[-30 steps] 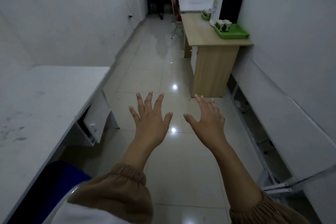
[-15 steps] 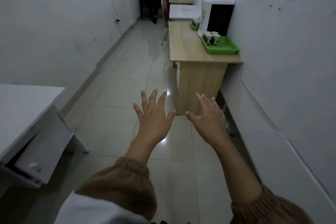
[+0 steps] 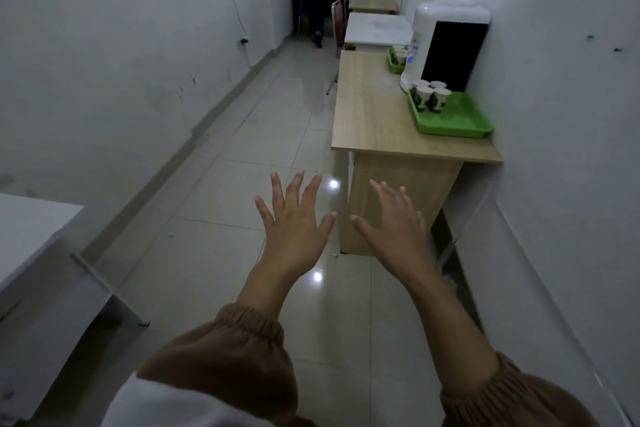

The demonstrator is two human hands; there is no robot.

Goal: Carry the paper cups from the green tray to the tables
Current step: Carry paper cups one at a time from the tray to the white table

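Nearer stand four white, green-printed paper cups [image 3: 430, 96].

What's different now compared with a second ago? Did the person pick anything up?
The person walked forward: the wooden table and green tray look nearer, and the white table at left has slid back. Nothing was taken or let go. Unchanged: left hand and right hand stay spread and empty; the paper cups sit on the tray.
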